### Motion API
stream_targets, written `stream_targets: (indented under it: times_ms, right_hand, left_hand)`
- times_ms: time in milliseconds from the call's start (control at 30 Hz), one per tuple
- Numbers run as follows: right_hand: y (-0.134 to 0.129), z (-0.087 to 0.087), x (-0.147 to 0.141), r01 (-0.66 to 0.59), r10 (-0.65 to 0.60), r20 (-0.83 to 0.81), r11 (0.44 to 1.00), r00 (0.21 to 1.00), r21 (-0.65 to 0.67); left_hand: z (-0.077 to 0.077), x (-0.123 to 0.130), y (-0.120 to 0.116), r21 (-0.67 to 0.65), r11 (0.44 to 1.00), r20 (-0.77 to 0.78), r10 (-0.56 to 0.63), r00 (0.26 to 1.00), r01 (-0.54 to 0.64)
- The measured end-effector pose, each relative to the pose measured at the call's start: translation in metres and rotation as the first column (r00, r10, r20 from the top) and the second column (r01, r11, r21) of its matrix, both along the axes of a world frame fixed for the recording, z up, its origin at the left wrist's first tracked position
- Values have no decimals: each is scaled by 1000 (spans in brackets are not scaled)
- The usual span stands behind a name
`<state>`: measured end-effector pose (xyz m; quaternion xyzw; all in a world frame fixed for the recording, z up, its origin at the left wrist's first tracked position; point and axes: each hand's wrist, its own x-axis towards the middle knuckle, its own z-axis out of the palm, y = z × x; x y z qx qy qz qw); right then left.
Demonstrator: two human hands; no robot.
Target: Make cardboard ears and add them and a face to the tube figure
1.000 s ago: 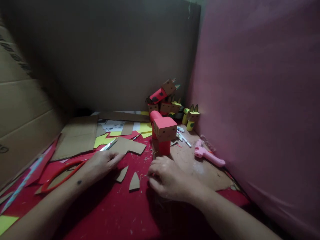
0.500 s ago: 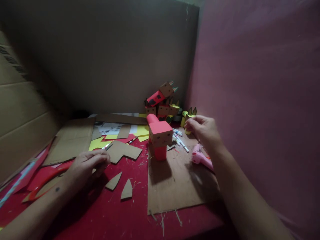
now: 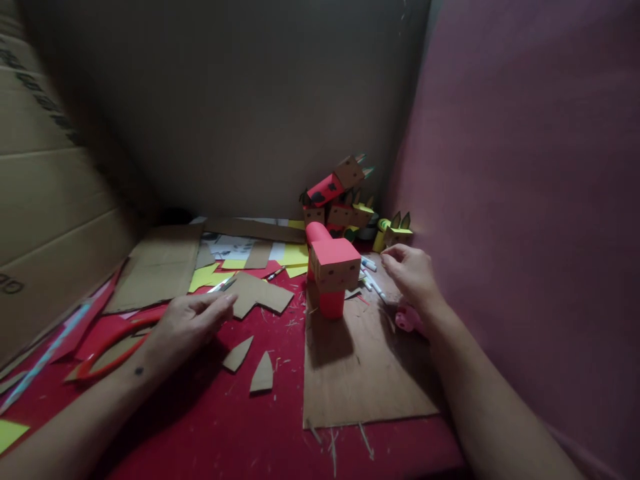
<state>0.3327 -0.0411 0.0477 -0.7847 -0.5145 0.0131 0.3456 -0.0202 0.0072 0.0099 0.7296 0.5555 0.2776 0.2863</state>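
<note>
Two bare hands are out over a red table (image 3: 210,427) littered with craft scraps. The left hand (image 3: 193,320) rests palm down, fingers loosely spread and gripping nothing, its fingertips at the edge of an L-shaped cardboard piece (image 3: 257,297) and just beside a small metal tool (image 3: 223,285). Near it lie two pointed cardboard cutouts (image 3: 250,363) and, under the wrist, a pair of red scissors (image 3: 107,347). The right hand (image 3: 413,273) hovers at the far corner with fingers curled and thumb meeting forefinger; whether it pinches anything I cannot tell. It is just beside some white markers (image 3: 373,277) and a small yellow paper figure with pointed ears (image 3: 395,233), and a pink glue gun (image 3: 407,319) peeks from under its wrist. Between the hands a red block-headed paper figure (image 3: 333,270) stands upright on a cardboard sheet (image 3: 365,373). Behind it, more red and yellow figures (image 3: 340,197) are heaped against the wall.
</note>
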Motion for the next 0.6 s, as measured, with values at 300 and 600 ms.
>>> stream_targets:
  times_ms: [300, 600]
  right_hand:
    - [12, -5, 4, -13, 56, 153, 963, 987, -269]
    - [56, -2, -2, -38, 160, 200, 863, 967, -503]
  left_hand:
    - [-2, -5, 3, 25, 990, 21, -140, 990, 139]
    - [-10, 2, 11, 205, 959, -269, -139, 953, 198]
